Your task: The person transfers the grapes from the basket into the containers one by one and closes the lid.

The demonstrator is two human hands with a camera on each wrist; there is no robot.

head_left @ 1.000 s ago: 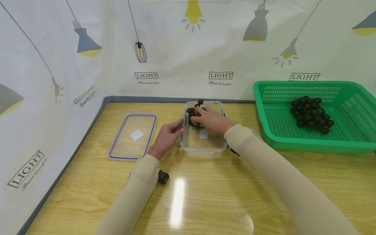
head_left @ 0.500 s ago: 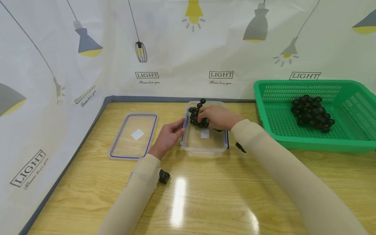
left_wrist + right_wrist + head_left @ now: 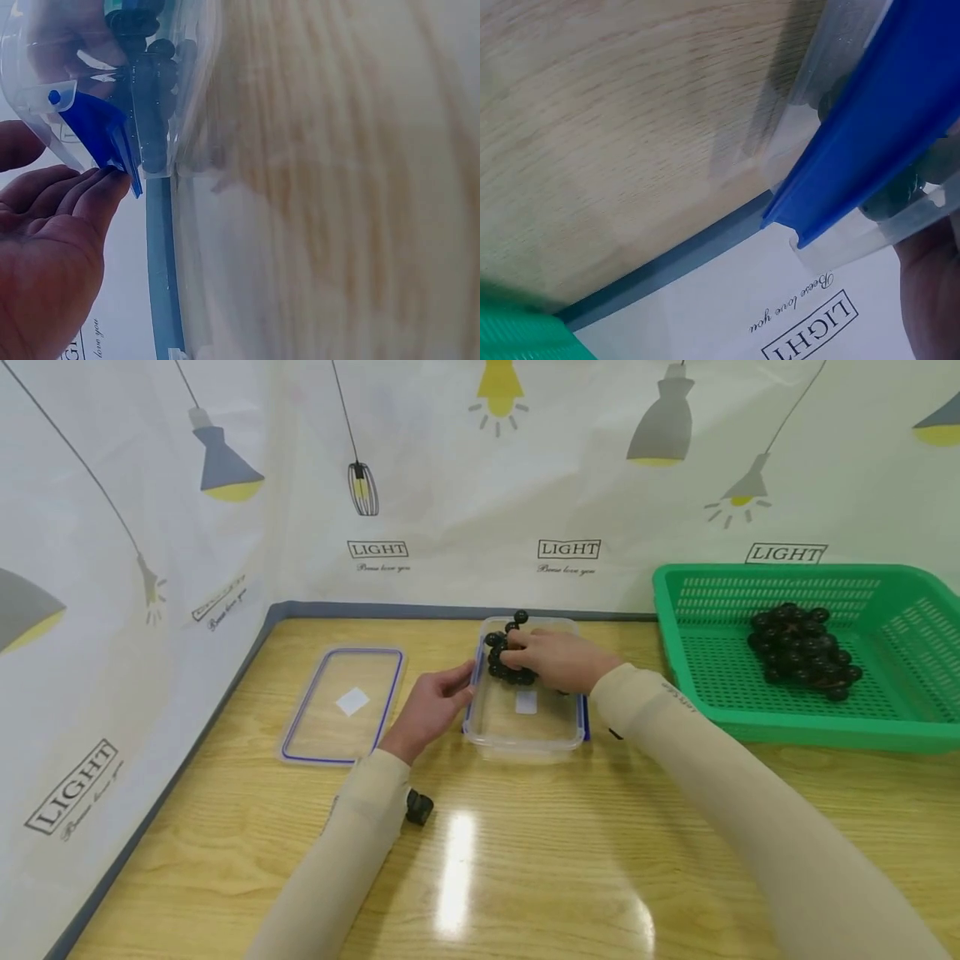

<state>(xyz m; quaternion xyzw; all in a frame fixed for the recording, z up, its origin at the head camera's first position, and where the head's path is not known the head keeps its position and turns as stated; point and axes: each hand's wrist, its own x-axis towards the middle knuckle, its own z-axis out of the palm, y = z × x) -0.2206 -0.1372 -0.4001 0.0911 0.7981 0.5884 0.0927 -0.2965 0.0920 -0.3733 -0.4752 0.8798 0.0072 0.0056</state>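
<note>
In the head view, a clear plastic food container (image 3: 525, 745) with blue side clips stands at the middle back of the table. A bunch of dark grapes (image 3: 497, 662) lies in its far half, one stem end rising by the far rim. My right hand (image 3: 558, 658) reaches in from the right, fingers curled onto the bunch and partly hiding it. My left hand (image 3: 429, 708) rests against the container's left wall, thumb apart from its fingers. In the left wrist view, extended fingers (image 3: 94, 191) touch a hanging blue clip (image 3: 101, 133). The right wrist view shows the other blue clip (image 3: 877, 120) hanging down.
A clear lid (image 3: 322, 714) with a blue seal lies left of the container. On the right stands a green plastic basket (image 3: 806, 731) holding another bunch of dark grapes (image 3: 802, 647). The printed wall covering (image 3: 465, 577) rises behind the wooden table (image 3: 525, 860).
My right hand has moved slightly right within the container, and the bunch's upper stem end has shifted right with it. My left hand has stayed at the left wall.
</note>
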